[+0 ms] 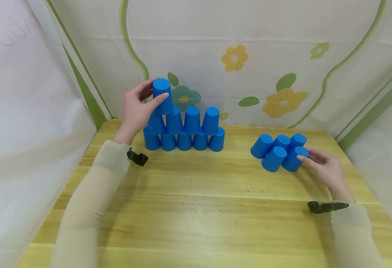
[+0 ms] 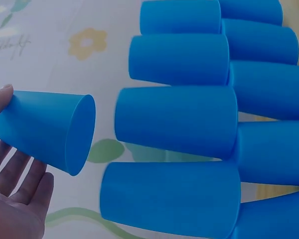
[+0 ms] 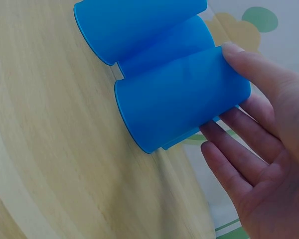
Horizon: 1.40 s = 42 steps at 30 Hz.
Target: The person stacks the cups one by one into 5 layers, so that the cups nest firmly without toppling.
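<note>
My left hand (image 1: 137, 106) holds an upside-down blue cup (image 1: 162, 97) between thumb and fingers, above the left end of a two-row stack of blue cups (image 1: 192, 121). In the left wrist view a gap shows between the held cup's rim (image 2: 80, 134) and the upper row (image 2: 175, 122). At the right, my right hand (image 1: 326, 171) pinches another upside-down blue cup (image 1: 294, 159) near its top, the front right one of a small cluster. Several blue cups (image 1: 274, 159) stand close beside it. The right wrist view shows my thumb (image 3: 261, 69) on that cup's side.
The wooden table (image 1: 189, 212) carries both groups of cups, the stack near its back edge. Behind it hangs a white curtain (image 1: 196, 59) with flower prints. White cloth (image 1: 25, 130) also closes the left side. A black strap device (image 1: 137, 157) sits on each wrist.
</note>
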{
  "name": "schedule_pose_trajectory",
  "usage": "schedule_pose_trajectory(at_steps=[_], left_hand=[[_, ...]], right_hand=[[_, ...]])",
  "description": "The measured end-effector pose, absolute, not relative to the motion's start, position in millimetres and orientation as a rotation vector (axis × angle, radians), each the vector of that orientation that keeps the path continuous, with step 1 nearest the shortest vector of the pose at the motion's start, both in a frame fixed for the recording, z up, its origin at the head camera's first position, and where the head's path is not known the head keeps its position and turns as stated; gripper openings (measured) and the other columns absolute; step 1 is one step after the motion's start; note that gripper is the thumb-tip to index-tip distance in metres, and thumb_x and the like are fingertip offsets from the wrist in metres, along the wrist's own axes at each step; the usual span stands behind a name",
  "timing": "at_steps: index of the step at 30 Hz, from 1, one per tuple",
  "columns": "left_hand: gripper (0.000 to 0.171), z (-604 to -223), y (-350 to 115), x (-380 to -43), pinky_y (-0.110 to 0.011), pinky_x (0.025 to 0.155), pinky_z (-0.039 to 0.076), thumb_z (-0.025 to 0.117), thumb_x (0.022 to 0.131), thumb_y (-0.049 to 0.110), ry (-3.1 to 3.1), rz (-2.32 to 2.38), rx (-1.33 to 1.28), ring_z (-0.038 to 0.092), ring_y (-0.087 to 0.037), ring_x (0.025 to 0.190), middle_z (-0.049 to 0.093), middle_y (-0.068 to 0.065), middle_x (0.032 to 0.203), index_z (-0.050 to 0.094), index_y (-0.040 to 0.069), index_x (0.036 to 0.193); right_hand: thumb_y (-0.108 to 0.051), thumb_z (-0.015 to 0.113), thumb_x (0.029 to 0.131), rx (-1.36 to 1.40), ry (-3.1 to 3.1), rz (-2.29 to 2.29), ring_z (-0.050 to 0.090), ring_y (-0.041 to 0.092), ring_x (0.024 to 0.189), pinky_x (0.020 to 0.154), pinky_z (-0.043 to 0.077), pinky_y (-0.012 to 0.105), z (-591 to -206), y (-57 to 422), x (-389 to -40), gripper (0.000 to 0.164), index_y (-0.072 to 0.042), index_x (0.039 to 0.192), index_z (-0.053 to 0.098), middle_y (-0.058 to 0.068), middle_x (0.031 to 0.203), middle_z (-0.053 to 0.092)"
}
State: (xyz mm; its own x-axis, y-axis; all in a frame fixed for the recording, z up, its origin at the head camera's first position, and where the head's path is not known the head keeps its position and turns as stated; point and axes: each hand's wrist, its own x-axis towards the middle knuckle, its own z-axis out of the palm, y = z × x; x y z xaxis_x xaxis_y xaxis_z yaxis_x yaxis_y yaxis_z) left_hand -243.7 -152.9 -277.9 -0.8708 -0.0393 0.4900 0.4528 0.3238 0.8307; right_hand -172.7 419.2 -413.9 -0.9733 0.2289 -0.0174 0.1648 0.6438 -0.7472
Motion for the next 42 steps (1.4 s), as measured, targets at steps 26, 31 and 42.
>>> schedule_pose_trajectory(at_steps=[26,31,42], left_hand=[[0.059,-312.8,-163.7,-285.1,-0.036,0.106,0.046,0.077,0.092,0.040,-2.186,-1.605,-0.268,0.060,-0.020,0.122,0.064,-0.001,0.136,0.060,0.017,0.143],[0.059,-313.9,-164.3,-285.3,-0.034,0.105,0.047,0.077,0.092,0.041,-2.188,-1.610,-0.268,0.060,-0.020,0.122,0.064,-0.001,0.136,0.060,0.018,0.144],[0.058,-315.0,-165.1,-285.3,-0.033,0.105,0.046,0.077,0.092,0.040,-2.184,-1.631,-0.263,0.060,-0.020,0.122,0.064,-0.002,0.136,0.060,0.017,0.143]], right_hand=[[-0.057,0.071,0.090,-0.338,-2.761,1.272,0.057,-0.012,0.099,0.080,0.049,0.009,-414.4,422.1,-172.5,0.078,-0.011,0.150,0.052,0.017,0.144,0.056],[-0.056,0.071,0.090,-0.336,-2.750,1.272,0.057,-0.012,0.098,0.079,0.049,0.008,-414.4,422.3,-172.9,0.077,-0.010,0.150,0.053,0.016,0.144,0.057],[-0.044,0.076,0.091,-0.338,-2.612,1.364,0.057,-0.010,0.097,0.075,0.046,0.005,-407.1,425.1,-168.0,0.064,-0.009,0.143,0.059,-0.025,0.106,0.063]])
